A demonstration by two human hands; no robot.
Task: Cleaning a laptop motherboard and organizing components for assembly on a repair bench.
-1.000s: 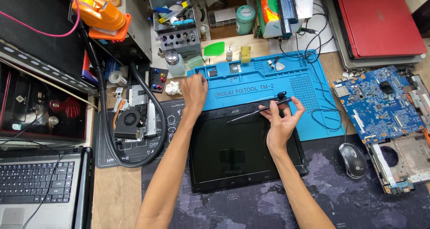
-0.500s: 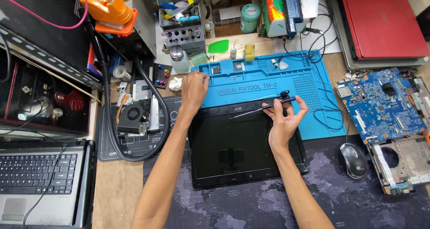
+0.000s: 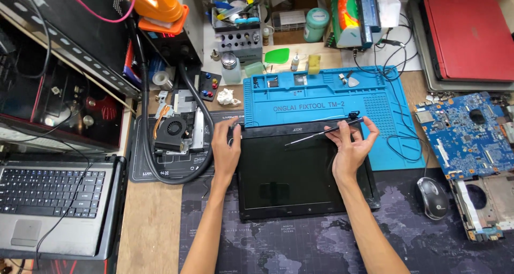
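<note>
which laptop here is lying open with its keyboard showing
The silver-grey laptop at the far left; its black keyboard faces up, whereas the red laptop at top right is closed.

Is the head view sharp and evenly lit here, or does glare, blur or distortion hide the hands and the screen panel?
Head view: sharp and evenly lit, no motion blur on the left hand or right hand; the dark screen panel shows faint reflections only; the thin tool reads clearly; straight edges bend slightly toward the corners, as at the laptop.

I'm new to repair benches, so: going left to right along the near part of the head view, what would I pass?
Open laptop → left hand → black screen panel → right hand → computer mouse → bare laptop chassis.
</note>
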